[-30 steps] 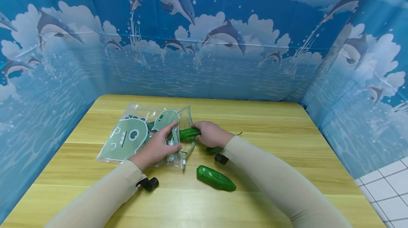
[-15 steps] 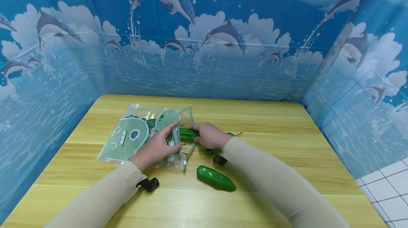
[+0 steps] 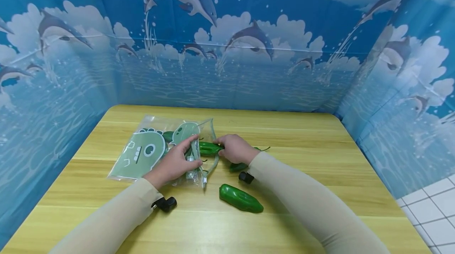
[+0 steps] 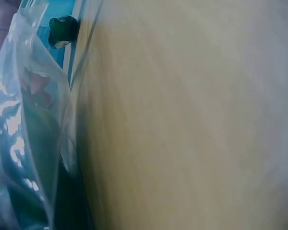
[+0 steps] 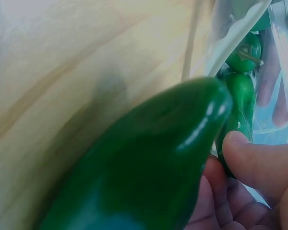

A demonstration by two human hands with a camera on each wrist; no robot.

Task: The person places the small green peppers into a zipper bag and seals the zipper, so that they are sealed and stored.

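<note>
A clear zip bag (image 3: 136,155) printed with green cartoon dinosaurs lies on its side, mouth facing right. My left hand (image 3: 172,165) grips it near the mouth, thumb and fingers spread along the opening edge. At that mouth my right hand (image 3: 237,150) pinches a long green pepper (image 3: 209,148), whose far end is inside the bag. Another pepper (image 5: 245,52), stem showing, sits within the bag in the right wrist view. Partly under my right wrist lies one more green pepper (image 3: 237,167). The left wrist view shows the bag's shiny plastic (image 4: 43,124) and a dark green rounded end (image 4: 62,31).
A glossy green pepper (image 3: 241,198) lies on the wooden table (image 3: 302,135), nearer to me than the hands. A blue dolphin-print curtain (image 3: 227,84) stands around the back and sides. White floor tiles (image 3: 439,202) show at the lower right.
The pepper in my right hand has shifted and turned slightly at the bag's mouth. My left hand keeps its place on the bag, and the peppers on the table have not moved.
</note>
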